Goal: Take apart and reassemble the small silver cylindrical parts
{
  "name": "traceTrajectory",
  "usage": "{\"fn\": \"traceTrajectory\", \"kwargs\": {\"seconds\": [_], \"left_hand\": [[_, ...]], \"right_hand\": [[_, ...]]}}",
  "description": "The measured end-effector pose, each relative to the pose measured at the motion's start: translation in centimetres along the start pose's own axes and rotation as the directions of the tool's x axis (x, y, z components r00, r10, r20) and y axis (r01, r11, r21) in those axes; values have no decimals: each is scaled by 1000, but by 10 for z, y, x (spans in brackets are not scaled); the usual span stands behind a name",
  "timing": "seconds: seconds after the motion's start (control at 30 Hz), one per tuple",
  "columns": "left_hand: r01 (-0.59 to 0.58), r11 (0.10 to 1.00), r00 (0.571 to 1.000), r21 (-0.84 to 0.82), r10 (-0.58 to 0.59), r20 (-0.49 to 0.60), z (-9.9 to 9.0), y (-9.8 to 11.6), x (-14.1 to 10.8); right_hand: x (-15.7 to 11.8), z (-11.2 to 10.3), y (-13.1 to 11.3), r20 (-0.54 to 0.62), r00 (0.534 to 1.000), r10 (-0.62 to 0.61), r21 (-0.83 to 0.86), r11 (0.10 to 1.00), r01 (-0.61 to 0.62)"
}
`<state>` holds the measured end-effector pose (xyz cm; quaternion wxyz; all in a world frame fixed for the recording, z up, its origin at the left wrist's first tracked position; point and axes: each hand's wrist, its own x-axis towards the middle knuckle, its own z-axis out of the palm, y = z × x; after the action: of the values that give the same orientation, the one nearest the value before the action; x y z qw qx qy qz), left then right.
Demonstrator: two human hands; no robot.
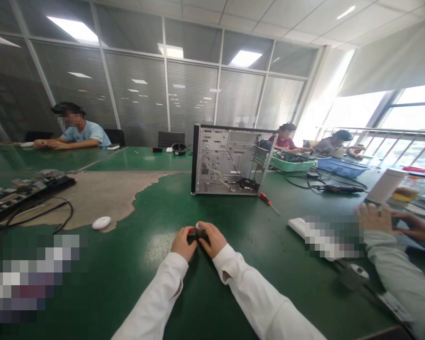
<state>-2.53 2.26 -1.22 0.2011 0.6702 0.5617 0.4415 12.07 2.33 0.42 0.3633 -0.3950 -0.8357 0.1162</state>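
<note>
Just above the green table, a small dark cylinder (pixel 199 233) with a pale top stands between my two hands; its exact kind is too small to make out. My right hand (pixel 212 239) curls round its right side, thumb in front and fingers behind. From the left, my left hand (pixel 182 243) closes its thumb and fingers against it, and a bit of red shows at the fingertips. Beyond my hands stands an open computer case (pixel 230 163), its side panel off, with cables and a black fan inside. An orange-handled screwdriver (pixel 265 199) lies by its lower right corner.
A white round object (pixel 101 223) and circuit boards (pixel 24 189) with cables lie left. A power strip (pixel 310 236), green basket (pixel 293 163), blue basket (pixel 342 167) and white box (pixel 386 185) are right. A neighbour's hands (pixel 378 219) work close by; other people sit farther off.
</note>
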Motion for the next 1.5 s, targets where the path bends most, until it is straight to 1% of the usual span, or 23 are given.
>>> {"fn": "traceTrajectory", "kwargs": {"seconds": [0.2, 0.4, 0.5, 0.57, 0.63, 0.7, 0.77, 0.83, 0.9, 0.97, 1.0, 1.07, 1.13, 1.2, 1.4, 1.5], "left_hand": [[-40, 994, 999, 100, 38, 23, -2, 2, -1], [-20, 988, 999, 154, 14, 43, -4, 9, -3], [-23, 984, 998, 174, 12, 66, -4, 12, -4], [-30, 979, 997, 199, 15, 78, -4, 13, -4], [-46, 975, 997, 215, 30, 73, -4, 14, -5], [-72, 976, 997, 205, 62, 55, -3, 14, -5], [-100, 979, 995, 176, 97, 25, -2, 14, -6], [-117, 982, 992, 151, 122, -21, -2, 15, -6], [-133, 981, 987, 143, 145, -73, -2, 17, -7], [-158, 976, 978, 151, 176, -113, -3, 19, -7], [-172, 972, 973, 157, 192, -126, -4, 20, -7], [-198, 966, 964, 167, 222, -143, -6, 22, -8], [-221, 960, 956, 170, 248, -156, -8, 25, -8], [-239, 956, 949, 169, 267, -167, -9, 27, -8], [-270, 949, 937, 161, 297, -181, -11, 32, -8], [-276, 947, 936, 162, 304, -177, -10, 32, -8]], "right_hand": [[5, 8, 2, -43, 999, 26, 53, 998, -23], [9, 15, 12, -51, 992, 111, 108, 989, -105], [9, 17, 14, -79, 979, 186, 214, 963, -165], [8, 19, 14, -102, 958, 269, 345, 913, -220], [8, 22, 13, -105, 925, 365, 500, 824, -268], [8, 25, 12, -84, 891, 447, 647, 704, -292], [9, 27, 11, -39, 861, 507, 771, 563, -297], [10, 27, 9, 36, 826, 563, 865, 396, -307], [11, 25, 5, 131, 785, 606, 927, 206, -313], [12, 22, 1, 233, 747, 622, 950, 18, -311], [12, 21, -1, 278, 729, 626, 949, -63, -308], [11, 18, -5, 355, 691, 629, 933, -187, -308], [10, 16, -8, 410, 665, 624, 912, -262, -316], [9, 15, -10, 453, 655, 605, 891, -302, -338], [6, 14, -8, 576, 644, 503, 817, -355, -454], [6, 14, -6, 648, 621, 441, 761, -372, -531]]}}
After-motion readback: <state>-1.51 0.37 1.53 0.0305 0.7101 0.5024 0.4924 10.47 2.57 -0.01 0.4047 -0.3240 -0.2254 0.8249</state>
